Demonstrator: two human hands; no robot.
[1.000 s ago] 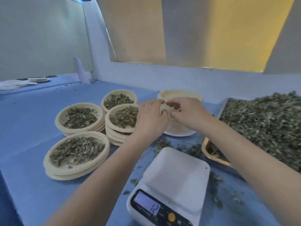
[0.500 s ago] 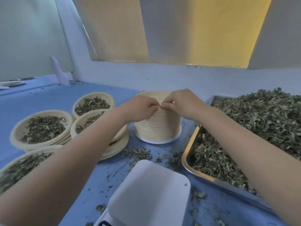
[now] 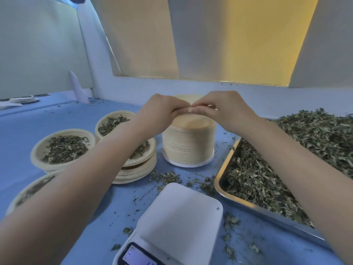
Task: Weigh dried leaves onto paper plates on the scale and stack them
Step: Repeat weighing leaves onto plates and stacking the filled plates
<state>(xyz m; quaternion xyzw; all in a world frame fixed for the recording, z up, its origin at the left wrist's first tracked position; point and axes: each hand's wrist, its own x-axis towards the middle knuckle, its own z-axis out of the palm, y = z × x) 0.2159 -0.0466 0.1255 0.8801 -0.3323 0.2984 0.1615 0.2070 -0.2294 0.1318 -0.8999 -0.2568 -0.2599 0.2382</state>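
A tall stack of empty paper plates stands mid-table. My left hand and my right hand meet above its near edge, fingertips together, pinching the near rim of the top paper plate, which sits raised above the stack. The white scale lies in front with a bare platform; its display is partly cut off. Dried leaves are heaped in a metal tray at the right.
Filled plates sit at the left: one stack, one behind, one under my left forearm, one at the near left. Loose leaf bits litter the blue table around the scale. A wall runs behind.
Both hands stayed together at the top of the empty stack. The top plate has come up off the stack between my fingertips. The view has shifted.
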